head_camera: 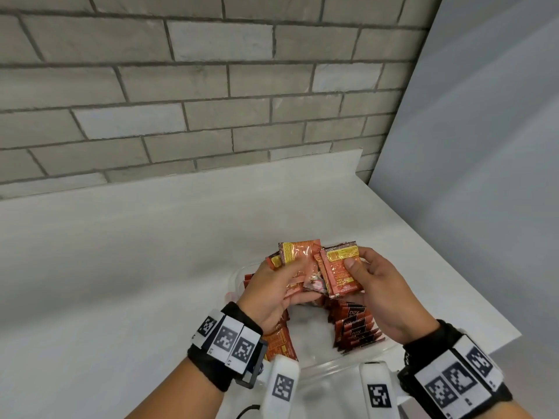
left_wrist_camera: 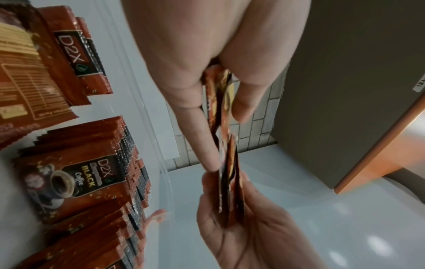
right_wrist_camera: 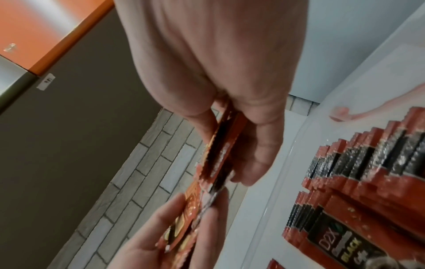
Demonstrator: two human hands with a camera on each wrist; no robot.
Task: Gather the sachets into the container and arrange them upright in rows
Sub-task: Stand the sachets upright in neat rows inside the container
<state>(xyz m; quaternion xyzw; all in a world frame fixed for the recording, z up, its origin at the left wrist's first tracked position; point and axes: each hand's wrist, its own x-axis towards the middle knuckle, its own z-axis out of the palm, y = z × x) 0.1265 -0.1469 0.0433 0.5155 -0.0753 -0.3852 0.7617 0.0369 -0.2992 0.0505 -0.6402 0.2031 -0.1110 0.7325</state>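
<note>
Where white counter (head_camera: 151,252) meets grey brick wall (head_camera: 181,86), clear container (head_camera: 317,362)

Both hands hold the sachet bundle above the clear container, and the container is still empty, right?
Not empty. The head view shows the clear container already holding rows of sachets along its sides, and the left wrist view shows them packed upright. The rest holds: the left hand and right hand both hold the sachet bundle above it.
</note>
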